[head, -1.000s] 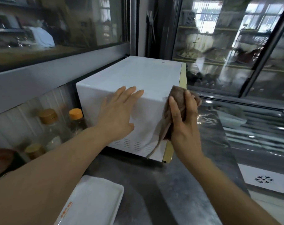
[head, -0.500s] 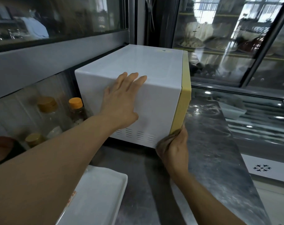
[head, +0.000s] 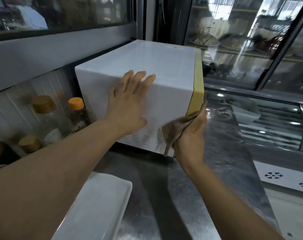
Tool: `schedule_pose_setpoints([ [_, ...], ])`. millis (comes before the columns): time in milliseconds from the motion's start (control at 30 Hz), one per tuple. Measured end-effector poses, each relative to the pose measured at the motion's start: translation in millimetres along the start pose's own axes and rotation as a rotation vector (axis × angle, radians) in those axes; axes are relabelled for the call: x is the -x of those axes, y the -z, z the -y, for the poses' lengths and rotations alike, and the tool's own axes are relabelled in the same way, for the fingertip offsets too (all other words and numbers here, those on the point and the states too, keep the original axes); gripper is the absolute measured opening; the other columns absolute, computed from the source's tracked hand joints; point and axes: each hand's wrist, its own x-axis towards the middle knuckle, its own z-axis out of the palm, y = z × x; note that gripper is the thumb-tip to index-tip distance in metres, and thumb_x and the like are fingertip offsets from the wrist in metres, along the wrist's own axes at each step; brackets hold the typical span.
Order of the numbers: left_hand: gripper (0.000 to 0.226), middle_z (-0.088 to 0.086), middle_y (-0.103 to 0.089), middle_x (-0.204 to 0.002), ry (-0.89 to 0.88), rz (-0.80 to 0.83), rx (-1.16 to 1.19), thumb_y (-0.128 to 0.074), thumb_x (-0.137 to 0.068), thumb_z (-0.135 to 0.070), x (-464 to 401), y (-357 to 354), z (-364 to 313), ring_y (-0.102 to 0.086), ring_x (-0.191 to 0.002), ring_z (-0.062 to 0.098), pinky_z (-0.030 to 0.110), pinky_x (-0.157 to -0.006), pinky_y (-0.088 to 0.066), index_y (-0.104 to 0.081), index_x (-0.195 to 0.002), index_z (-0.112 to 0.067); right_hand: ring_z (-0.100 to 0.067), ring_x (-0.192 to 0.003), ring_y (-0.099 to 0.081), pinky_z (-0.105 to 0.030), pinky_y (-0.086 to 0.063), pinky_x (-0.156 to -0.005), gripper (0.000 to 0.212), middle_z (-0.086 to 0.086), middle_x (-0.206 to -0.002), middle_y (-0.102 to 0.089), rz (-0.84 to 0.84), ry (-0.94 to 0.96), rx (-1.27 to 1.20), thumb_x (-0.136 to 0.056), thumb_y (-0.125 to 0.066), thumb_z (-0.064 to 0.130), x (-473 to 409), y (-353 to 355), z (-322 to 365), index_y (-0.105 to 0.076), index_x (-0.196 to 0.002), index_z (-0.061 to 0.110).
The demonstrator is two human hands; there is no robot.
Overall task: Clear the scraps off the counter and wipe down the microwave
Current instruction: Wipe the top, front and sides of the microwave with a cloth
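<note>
The fingers [head: 140, 78] of the left hand [head: 128, 108] lie straight and slightly spread, flat against the near white side of the microwave [head: 147, 70], their tips reaching its top edge. The right hand [head: 192, 132] has its fingers curled around a brown cloth [head: 173, 130], bunching it against the lower near-right corner, where the white shell meets the yellow front trim [head: 198, 90]; a loose tail of cloth hangs down toward the counter [head: 225, 153].

The cloth looks soft, limp and thin (it folds wherever the hand squeezes it), so it should be gripped in a wad rather than by an edge. The microwave is a stiff, boxy metal case with smooth, glossy paint and rows of vent slots [head: 143, 138] low on the side; it probably slides easily on the polished steel counter, so bracing it with a flat palm makes sense.

It sits at the far left of the counter, against the wall. Left of it stand capped jars [head: 43, 115], and a white rectangular tray [head: 98, 205] lies nearer.
</note>
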Motion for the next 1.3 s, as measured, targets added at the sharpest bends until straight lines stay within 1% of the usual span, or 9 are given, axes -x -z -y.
schedule_pose_setpoints([
  [100, 0.114, -0.009, -0.001, -0.151, 0.0, -0.015, -0.008, -0.078, -0.06, -0.027, -0.5, -2.2, -0.8, 0.006, -0.143, 0.024, 0.061, -0.108, -0.025, 0.002, -0.14, -0.039, -0.015, -0.132, -0.04, -0.047, -0.026, -0.115, 0.049, -0.007, -0.136, -0.044, 0.109, -0.013, -0.177, -0.099, -0.028, 0.052, 2.6, 10.7, -6.8, -0.016, -0.145, 0.043],
  [300, 0.116, -0.009, 0.001, -0.151, 0.008, 0.002, -0.025, -0.078, -0.061, -0.031, -0.1, 0.0, -1.9, 0.008, -0.143, 0.023, 0.06, -0.108, -0.025, 0.005, -0.142, -0.037, -0.009, -0.139, -0.029, -0.04, -0.029, -0.115, 0.077, 0.008, -0.153, -0.026, 0.468, -0.126, -0.402, -0.094, -0.05, 0.028, -2.9, 47.2, -14.5, 0.003, -0.149, 0.036],
  [433, 0.117, -0.012, 0.003, -0.15, 0.015, 0.029, -0.029, -0.077, -0.061, -0.03, 0.8, 3.1, -2.0, 0.009, -0.143, 0.02, 0.058, -0.108, -0.025, 0.005, -0.143, -0.038, -0.007, -0.115, -0.055, -0.025, -0.048, -0.093, 0.062, 0.011, -0.127, -0.057, 0.28, -0.195, -0.284, -0.093, -0.05, 0.01, -2.2, 50.1, -16.9, -0.028, -0.145, 0.036],
  [567, 0.117, -0.015, 0.006, -0.15, 0.018, 0.06, -0.014, -0.077, -0.061, -0.03, 0.2, 5.8, -0.6, 0.011, -0.143, 0.018, 0.057, -0.11, -0.023, 0.006, -0.143, -0.039, 0.012, -0.084, -0.058, -0.002, -0.045, -0.064, 0.051, 0.022, -0.097, -0.06, 0.141, -0.297, -0.157, -0.085, -0.061, 0.009, 2.8, 58.3, -19.2, -0.049, -0.13, 0.03],
  [733, 0.116, -0.015, 0.006, -0.15, 0.026, 0.085, 0.005, -0.076, -0.061, -0.031, -0.3, 7.5, -1.3, 0.012, -0.143, 0.017, 0.057, -0.109, -0.023, 0.006, -0.143, -0.039, -0.011, -0.097, -0.06, -0.034, -0.051, -0.083, 0.034, 0.009, -0.102, -0.063, 0.06, -0.489, -0.387, -0.091, -0.048, 0.014, -6.2, 71.9, -9.4, -0.051, -0.123, 0.027],
  [833, 0.116, -0.017, 0.009, -0.15, 0.032, 0.101, 0.004, -0.076, -0.062, -0.033, -0.6, 8.2, -1.3, 0.014, -0.143, 0.017, 0.056, -0.109, -0.023, 0.008, -0.143, -0.039, -0.017, -0.096, -0.062, -0.03, -0.049, -0.075, 0.035, 0.0, -0.1, -0.065, 0.037, -0.556, -0.624, -0.094, -0.039, 0.014, -22.2, 73.8, 2.7, -0.052, -0.126, 0.021],
  [967, 0.116, -0.016, 0.009, -0.15, 0.024, 0.1, 0.007, -0.076, -0.063, -0.033, -0.2, 8.8, -1.0, 0.014, -0.142, 0.017, 0.056, -0.108, -0.023, 0.007, -0.143, -0.039, -0.019, -0.111, -0.057, -0.039, -0.047, -0.094, 0.043, 0.0, -0.118, -0.06, 0.082, -0.507, -0.647, -0.094, -0.046, 0.031, -24.2, 59.6, 14.7, -0.041, -0.136, 0.024],
  [1167, 0.116, -0.014, 0.006, -0.15, 0.009, 0.076, 0.012, -0.078, -0.062, -0.032, -0.6, 7.0, 0.2, 0.012, -0.142, 0.017, 0.058, -0.109, -0.022, 0.006, -0.142, -0.039, 0.005, -0.1, -0.055, -0.005, -0.044, -0.084, 0.051, 0.014, -0.115, -0.055, -0.136, -0.287, -0.389, -0.087, -0.063, 0.017, -16.7, 41.3, 18.6, -0.041, -0.133, 0.026],
  [1300, 0.115, -0.013, 0.003, -0.149, 0.002, 0.034, 0.014, -0.078, -0.06, -0.032, -1.0, 2.3, 0.1, 0.01, -0.141, 0.019, 0.057, -0.109, -0.022, 0.004, -0.141, -0.039, -0.007, -0.099, -0.058, -0.023, -0.047, -0.089, 0.039, 0.006, -0.11, -0.061, -0.221, -0.24, -0.336, -0.089, -0.06, 0.018, -20.2, 22.3, 15.1, -0.046, -0.125, 0.021],
])
